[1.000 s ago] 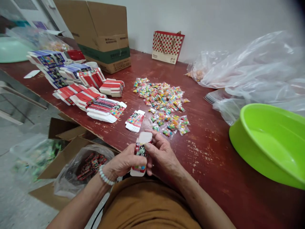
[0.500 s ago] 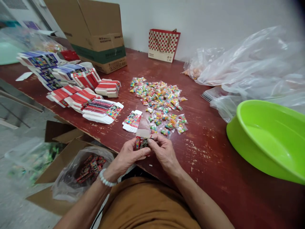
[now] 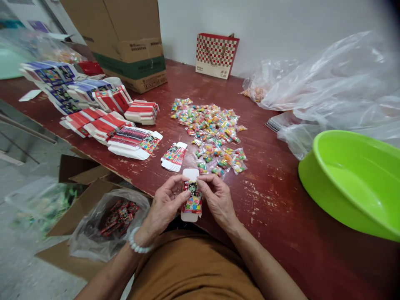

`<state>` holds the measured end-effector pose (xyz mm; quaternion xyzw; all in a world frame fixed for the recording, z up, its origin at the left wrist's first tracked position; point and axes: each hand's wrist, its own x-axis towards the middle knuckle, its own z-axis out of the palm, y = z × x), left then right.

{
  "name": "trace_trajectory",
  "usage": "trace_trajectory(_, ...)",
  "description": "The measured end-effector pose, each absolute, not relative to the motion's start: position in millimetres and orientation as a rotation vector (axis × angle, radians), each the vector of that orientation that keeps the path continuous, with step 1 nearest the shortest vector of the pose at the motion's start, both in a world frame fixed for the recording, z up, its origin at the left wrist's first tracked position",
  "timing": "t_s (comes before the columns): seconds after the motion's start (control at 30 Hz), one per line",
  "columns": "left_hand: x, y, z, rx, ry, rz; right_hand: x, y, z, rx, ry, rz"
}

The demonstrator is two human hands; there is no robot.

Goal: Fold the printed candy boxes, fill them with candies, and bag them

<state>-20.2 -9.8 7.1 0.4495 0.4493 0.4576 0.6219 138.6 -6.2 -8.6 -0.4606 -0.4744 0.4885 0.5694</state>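
Observation:
My left hand [image 3: 164,206] and my right hand [image 3: 218,198] both grip a small printed red carton [image 3: 192,198] over the near edge of the dark red table [image 3: 281,208]. The carton stands upright, its white flaps showing at top and bottom. Just beyond my fingers lies a spread of small colourful sweet packets [image 3: 212,133]. A short stack of flat cartons [image 3: 174,156] lies left of the sweets, close to my left hand.
Rows of flat red and blue cartons [image 3: 93,108] fill the table's left. A green basin [image 3: 353,183] sits at the right, clear plastic bags [image 3: 328,91] behind it. A cardboard box [image 3: 125,41] and a checked paper bag [image 3: 217,56] stand at the back. On the floor at left, a bag-lined box [image 3: 109,221] holds cartons.
The carton was tipped end-on between my fingers half a second ago; now it stands upright with its printed face toward me. My hands stayed at the table's near edge.

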Motion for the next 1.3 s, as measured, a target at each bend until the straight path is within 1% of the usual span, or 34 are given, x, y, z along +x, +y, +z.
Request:
trace_trajectory(0.07,-22,-8,7,0.974,1.017,1.001,145,0,-8,-1.091,-1.101,1.262)
trace_trajectory(0.17,-22,-6,4,1.0,1.016,0.963,153,8,-5,-1.068,-0.977,1.529)
trace_trajectory(0.27,-22,-6,3,1.071,1.018,0.994,154,9,-1,-1.028,-0.934,1.602)
trace_trajectory(0.37,-20,-7,6,0.937,0.969,1.035,150,3,0,-1.044,-1.027,1.499)
trace_trajectory(0.5,-18,-12,11,0.727,0.874,0.826,147,-5,0,-1.08,-1.119,1.308)
trace_trajectory(0.57,-16,-14,11,0.661,0.874,0.73,148,-7,0,-1.081,-1.283,1.217)
trace_trajectory(0.63,-13,-15,9,0.615,0.912,0.716,150,-7,1,-1.075,-1.458,1.082)
trace_trajectory(0.7,-11,-15,6,0.618,0.94,0.728,151,-5,2,-1.093,-1.514,1.041)
trace_trajectory(0.77,-8,-14,5,0.658,0.945,0.738,151,-3,4,-1.129,-1.452,1.155)
trace_trajectory(0.9,-6,-14,7,0.782,0.953,0.749,147,2,11,-1.114,-1.258,1.501)
trace_trajectory(0.97,-7,-14,9,0.843,0.956,0.735,146,4,14,-1.107,-1.162,1.586)
trace_trajectory(1.03,-9,-14,8,0.869,0.96,0.737,146,5,15,-1.136,-1.152,1.524)
trace_trajectory(1.13,-11,-15,3,0.864,0.963,0.742,149,0,12,-1.153,-1.343,1.26)
trace_trajectory(1.3,-9,-21,-7,0.753,0.958,0.779,154,-16,5,-0.992,-1.681,1.069)
